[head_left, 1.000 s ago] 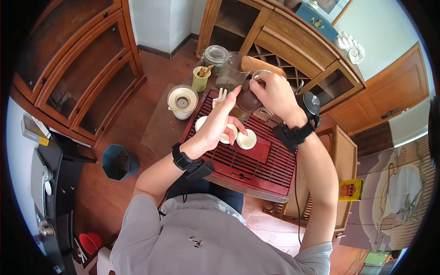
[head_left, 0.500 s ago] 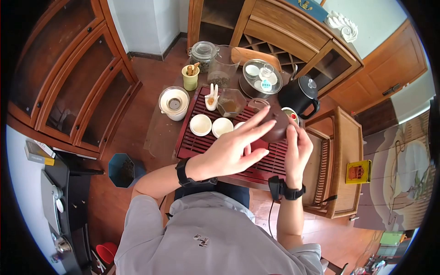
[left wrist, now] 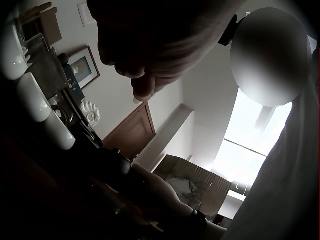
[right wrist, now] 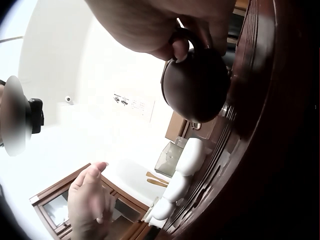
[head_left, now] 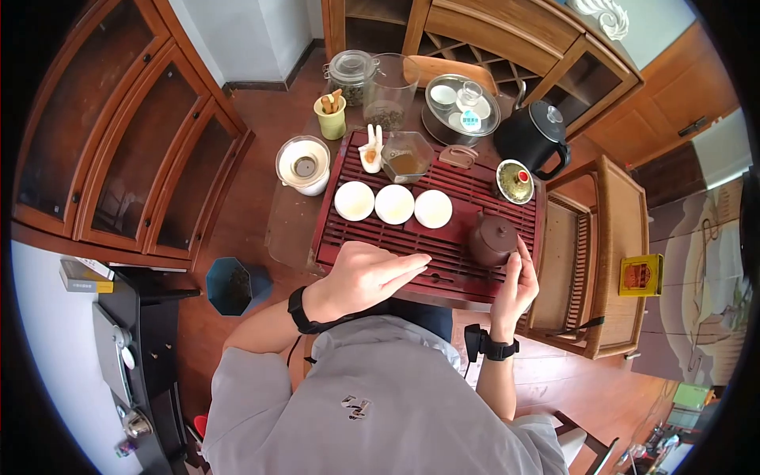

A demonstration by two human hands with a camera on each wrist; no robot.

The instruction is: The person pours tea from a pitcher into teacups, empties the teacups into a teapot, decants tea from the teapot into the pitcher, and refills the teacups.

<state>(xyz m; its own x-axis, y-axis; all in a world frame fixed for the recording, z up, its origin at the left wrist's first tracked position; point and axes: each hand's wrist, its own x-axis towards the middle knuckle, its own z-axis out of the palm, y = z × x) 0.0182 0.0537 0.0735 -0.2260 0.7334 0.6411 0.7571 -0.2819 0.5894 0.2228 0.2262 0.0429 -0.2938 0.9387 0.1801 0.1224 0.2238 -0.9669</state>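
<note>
A dark brown clay teapot with its lid on is at the right front of the red slatted tea tray. My right hand grips its handle, and the right wrist view shows fingers hooked through the loop. My left hand hovers over the tray's near edge, holding nothing, its fingers loosely extended toward the teapot. Three white cups stand in a row beyond it. Behind them is a glass pitcher with some amber liquid, beside a white hand-shaped ornament.
A lidded bowl with a red knob sits at the tray's right corner, near a black kettle. Behind the tray stand a glass-lidded pot, glass jars and a green tool holder. A white strainer cup is left.
The teapot, raised and tipped over the pitcher a second ago, has come down to the tray's right front in my right hand. My left hand has drawn back left, away from it.
</note>
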